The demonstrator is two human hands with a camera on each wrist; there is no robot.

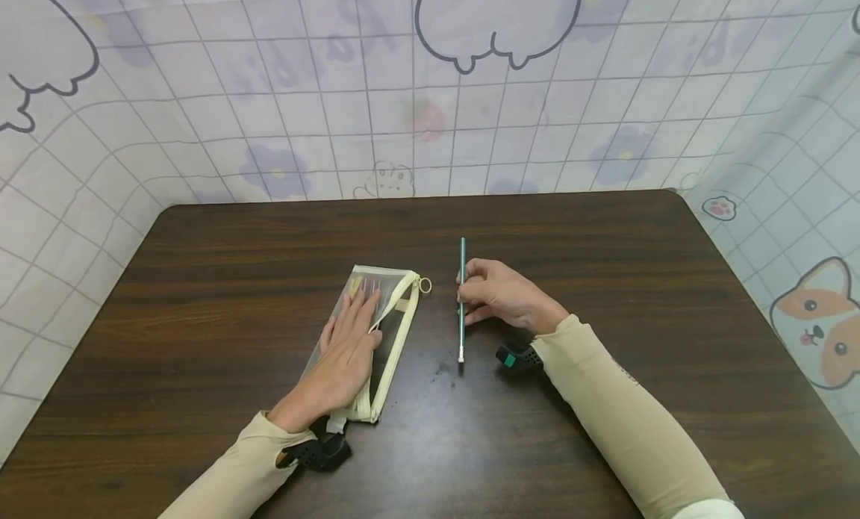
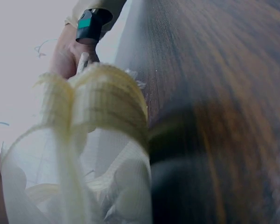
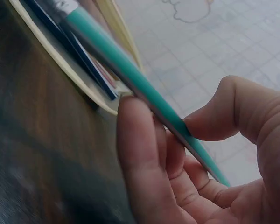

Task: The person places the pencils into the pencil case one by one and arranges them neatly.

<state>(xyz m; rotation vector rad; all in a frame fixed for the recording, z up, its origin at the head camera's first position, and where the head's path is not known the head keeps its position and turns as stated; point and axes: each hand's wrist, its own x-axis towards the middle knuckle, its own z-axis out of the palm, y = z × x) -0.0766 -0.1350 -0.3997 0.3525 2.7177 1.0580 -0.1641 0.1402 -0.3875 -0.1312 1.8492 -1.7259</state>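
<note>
In the head view my right hand (image 1: 505, 293) pinches a teal pencil (image 1: 462, 331) between thumb and fingers. The pencil points away from me, with its metal eraser end nearest. To its left lies a see-through pencil case (image 1: 398, 341) with pale yellow zipper edges, its zipper undone. My left hand (image 1: 346, 356) rests flat on the case with fingers stretched out. Dark blue pens or pencils (image 3: 74, 49) show inside the case in the right wrist view. The case's pale zipper band (image 2: 109, 100) fills much of the left wrist view, blurred.
Both things are on a dark brown wooden table (image 1: 571, 235). A ring-shaped zipper pull (image 1: 425, 285) sticks out at the case's far corner. A white gridded cloth (image 1: 322, 116) with cartoon prints stands behind the table and along its sides.
</note>
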